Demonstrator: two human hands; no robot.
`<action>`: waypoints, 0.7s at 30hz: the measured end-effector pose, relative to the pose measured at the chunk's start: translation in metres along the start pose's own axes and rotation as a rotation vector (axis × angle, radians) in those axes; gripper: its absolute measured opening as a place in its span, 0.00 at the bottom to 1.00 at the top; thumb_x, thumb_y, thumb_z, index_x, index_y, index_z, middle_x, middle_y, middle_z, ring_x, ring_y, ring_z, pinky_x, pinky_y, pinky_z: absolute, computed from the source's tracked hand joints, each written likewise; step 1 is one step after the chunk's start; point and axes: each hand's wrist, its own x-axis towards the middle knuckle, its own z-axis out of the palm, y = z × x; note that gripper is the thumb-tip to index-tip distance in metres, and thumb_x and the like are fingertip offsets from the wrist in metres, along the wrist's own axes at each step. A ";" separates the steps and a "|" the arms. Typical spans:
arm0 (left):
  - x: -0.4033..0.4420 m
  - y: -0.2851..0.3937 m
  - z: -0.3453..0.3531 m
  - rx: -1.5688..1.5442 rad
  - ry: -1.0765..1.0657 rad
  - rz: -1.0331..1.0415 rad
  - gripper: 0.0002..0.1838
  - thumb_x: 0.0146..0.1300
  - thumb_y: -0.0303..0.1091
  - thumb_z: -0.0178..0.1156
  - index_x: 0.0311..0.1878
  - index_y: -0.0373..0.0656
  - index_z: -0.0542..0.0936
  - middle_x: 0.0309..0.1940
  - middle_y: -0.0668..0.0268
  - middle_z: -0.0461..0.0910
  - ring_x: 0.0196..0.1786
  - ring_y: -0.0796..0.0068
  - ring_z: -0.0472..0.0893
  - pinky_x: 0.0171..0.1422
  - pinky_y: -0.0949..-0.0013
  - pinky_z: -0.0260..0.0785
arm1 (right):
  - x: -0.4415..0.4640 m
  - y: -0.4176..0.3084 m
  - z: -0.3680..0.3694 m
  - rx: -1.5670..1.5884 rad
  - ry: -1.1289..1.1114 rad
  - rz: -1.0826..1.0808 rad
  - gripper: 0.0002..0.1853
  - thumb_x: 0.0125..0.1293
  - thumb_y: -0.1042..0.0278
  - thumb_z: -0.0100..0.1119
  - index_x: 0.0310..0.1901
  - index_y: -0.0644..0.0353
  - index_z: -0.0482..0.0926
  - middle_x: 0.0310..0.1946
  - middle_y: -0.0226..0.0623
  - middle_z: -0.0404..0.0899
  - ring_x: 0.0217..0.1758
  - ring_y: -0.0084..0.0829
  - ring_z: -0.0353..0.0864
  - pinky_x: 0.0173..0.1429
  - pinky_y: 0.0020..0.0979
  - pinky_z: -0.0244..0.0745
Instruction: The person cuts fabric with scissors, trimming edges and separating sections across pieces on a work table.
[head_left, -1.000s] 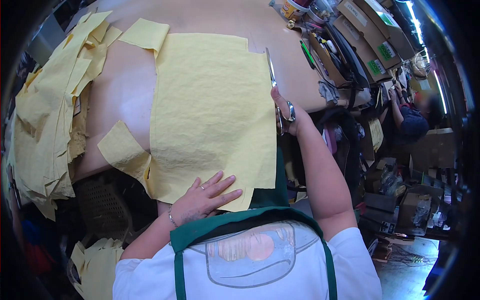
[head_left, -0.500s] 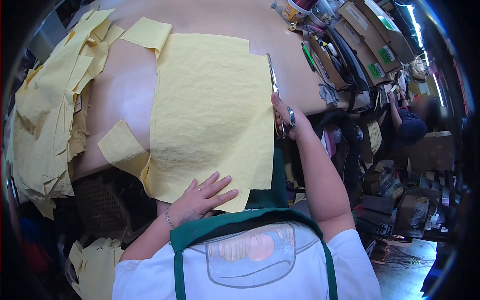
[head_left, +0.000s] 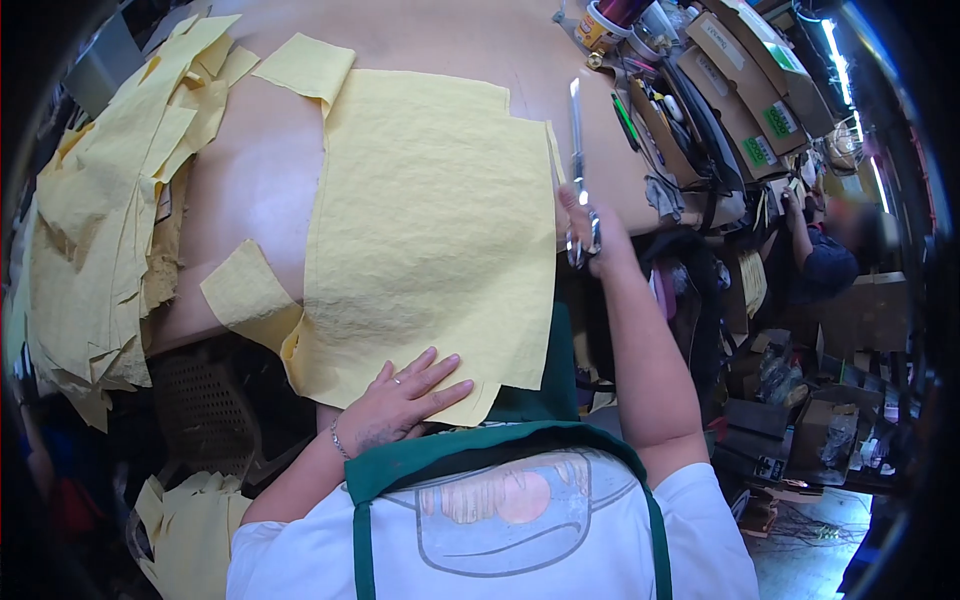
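Observation:
A large piece of yellow fabric (head_left: 430,220) lies over the table's near edge, with its front part hanging toward my apron. My left hand (head_left: 408,396) rests flat on the fabric's near edge, fingers spread. In my right hand (head_left: 597,232) is a pair of metal scissors (head_left: 576,140), the fingers round the handles and the blades pointing away from me. The scissors stand just right of the fabric's right edge, and the blades look closed. A thin strip (head_left: 556,152) of fabric shows along that edge near the far corner.
More yellow fabric (head_left: 105,210) is heaped on the table's left side. The table (head_left: 255,160) also carries cardboard boxes (head_left: 725,60), pens and a tub (head_left: 603,28) at the far right. Another person (head_left: 828,255) works at right. A chair (head_left: 205,415) stands at lower left.
My right hand and the scissors have moved right, away from the fabric's right edge; a thin strip now shows there. My left hand stays in place.

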 end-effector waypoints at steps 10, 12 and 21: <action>-0.027 -0.017 -0.019 -0.027 0.450 -0.184 0.24 0.60 0.33 0.51 0.61 0.48 0.62 0.65 0.59 0.51 0.68 0.55 0.50 0.65 0.47 0.45 | 0.044 -0.041 0.006 -0.493 0.173 -0.741 0.18 0.49 0.58 0.64 0.32 0.63 0.71 0.29 0.49 0.75 0.34 0.49 0.74 0.37 0.40 0.68; -0.043 -0.038 -0.003 -0.079 1.010 -0.253 0.25 0.58 0.32 0.53 0.60 0.40 0.63 0.63 0.53 0.53 0.67 0.56 0.51 0.66 0.55 0.47 | 0.059 -0.032 0.018 -0.588 0.052 -0.803 0.19 0.48 0.59 0.65 0.37 0.62 0.70 0.36 0.47 0.75 0.40 0.47 0.74 0.43 0.40 0.68; -0.021 -0.074 0.034 -0.946 1.121 -0.640 0.26 0.54 0.31 0.61 0.55 0.37 0.63 0.44 0.62 0.71 0.45 0.76 0.71 0.49 0.74 0.64 | 0.064 -0.010 0.016 -0.490 0.116 -0.710 0.24 0.47 0.56 0.65 0.43 0.60 0.70 0.39 0.43 0.75 0.45 0.43 0.74 0.49 0.39 0.68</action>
